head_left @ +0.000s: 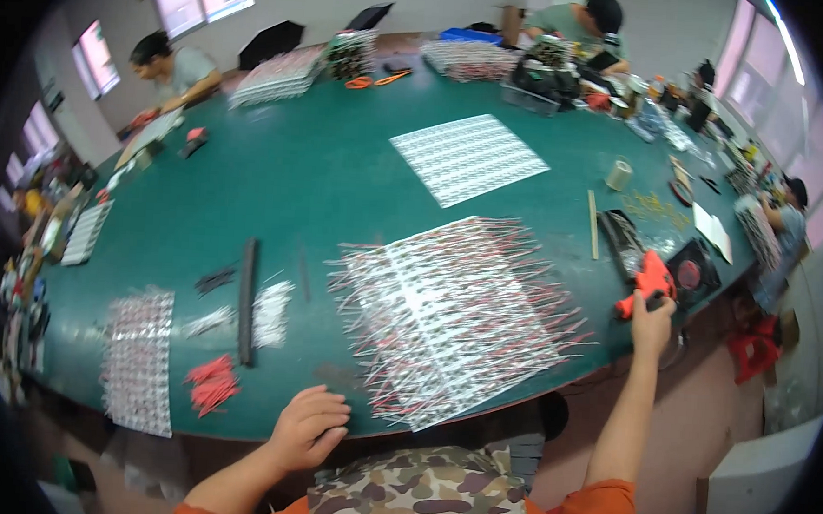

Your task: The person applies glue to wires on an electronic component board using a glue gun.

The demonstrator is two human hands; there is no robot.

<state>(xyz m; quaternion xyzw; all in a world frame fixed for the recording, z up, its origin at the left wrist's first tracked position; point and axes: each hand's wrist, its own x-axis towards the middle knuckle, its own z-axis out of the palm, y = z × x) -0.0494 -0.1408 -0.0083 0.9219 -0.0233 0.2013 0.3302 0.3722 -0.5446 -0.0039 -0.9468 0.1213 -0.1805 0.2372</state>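
Observation:
At the right edge of the table my right hand [652,324] is closed round an orange-red pistol-shaped tool [655,273] with black parts. My left hand [309,427] rests at the near table edge, loosely bent, fingers slightly apart, with nothing visible in it. Between the hands lies a white panel of small boards [446,315] bristling with red and white wires. Left of my left hand sits a bundle of short red wires [211,384]. Beyond it are white wire bundles [272,313], a dark bar [248,302] and some black wires [215,280].
A flat white sheet [470,160] lies farther back on the green table [285,176]. A wired panel [139,359] is at the left. Near the tool are a black tray [621,242], a tape roll [620,174] and yellow bits [656,211]. Several people work around the table.

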